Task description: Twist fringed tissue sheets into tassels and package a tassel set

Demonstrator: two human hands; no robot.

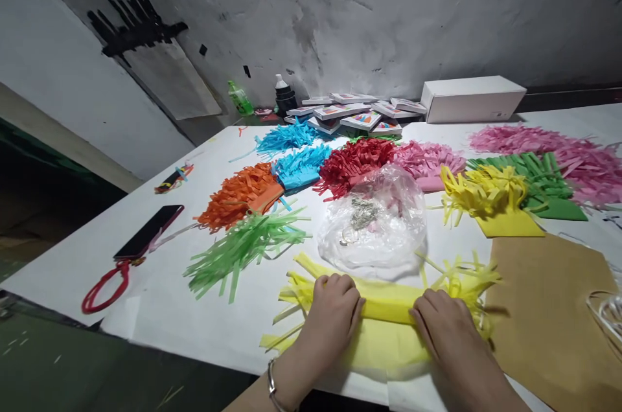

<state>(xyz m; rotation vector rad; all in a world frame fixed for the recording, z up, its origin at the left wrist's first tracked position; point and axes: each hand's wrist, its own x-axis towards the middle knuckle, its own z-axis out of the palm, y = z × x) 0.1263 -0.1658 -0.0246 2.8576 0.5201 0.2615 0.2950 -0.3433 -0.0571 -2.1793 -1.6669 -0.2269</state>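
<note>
Yellow tissue paper (389, 341) with fringed ends lies flat at the table's front edge, a folded or rolled band running across its middle. My left hand (335, 308) has its fingers curled over the left part of that band. Over the right part, my right hand (442, 321) grips in the same way, fingers bent and thumb toward the middle. Loose yellow strips spread out beyond both hands. Just behind the paper sits a clear plastic bag (374, 224) with small metal rings or chains inside. Left of it lies a bundle of light green strips (243, 256).
Fringed paper bundles in orange (243, 195), blue (304, 166), red (357, 162), pink (427, 162), yellow (486, 195) and green (544, 182) line the table. Brown cardboard (549, 308) lies right, a phone (149, 232) left. Small boxes (340, 111) and a white box (471, 100) stand behind.
</note>
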